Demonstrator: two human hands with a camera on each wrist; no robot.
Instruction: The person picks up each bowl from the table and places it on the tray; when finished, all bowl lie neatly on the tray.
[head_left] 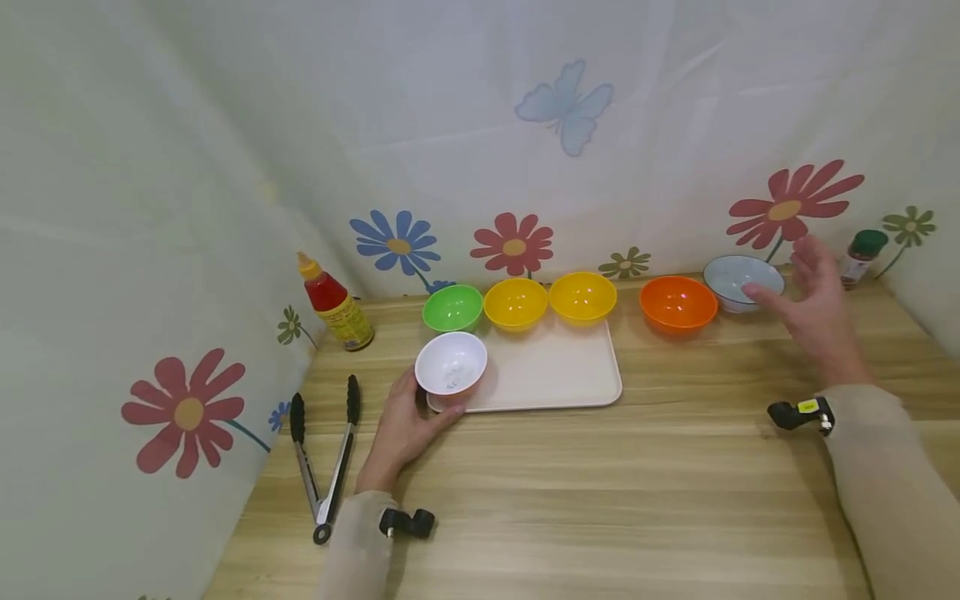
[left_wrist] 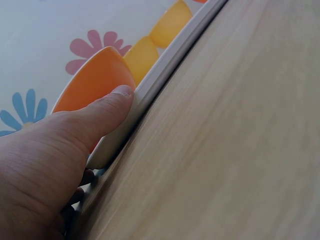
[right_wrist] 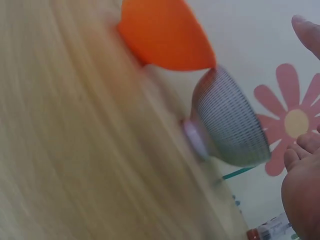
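Observation:
A bowl with a white inside and orange outside [head_left: 452, 364] sits at the front left corner of a pale tray [head_left: 562, 375]. My left hand [head_left: 405, 425] holds this bowl from the left, its thumb [left_wrist: 107, 110] along the front by the tray's edge; the other fingers are mostly hidden. At the right, my right hand [head_left: 821, 312] is raised with fingers spread beside a bluish-grey bowl [head_left: 738, 279], holding nothing. That bowl shows a fine pattern outside in the right wrist view, where it stands close to an orange bowl [right_wrist: 167, 35].
Along the tray's back are a green bowl [head_left: 453, 308] and two yellow bowls [head_left: 516, 304]. A red sauce bottle [head_left: 337, 304] and open tongs [head_left: 322, 467] are at the left. A green-capped jar [head_left: 862, 258] stands far right, by the patterned curtain [head_left: 637, 167].

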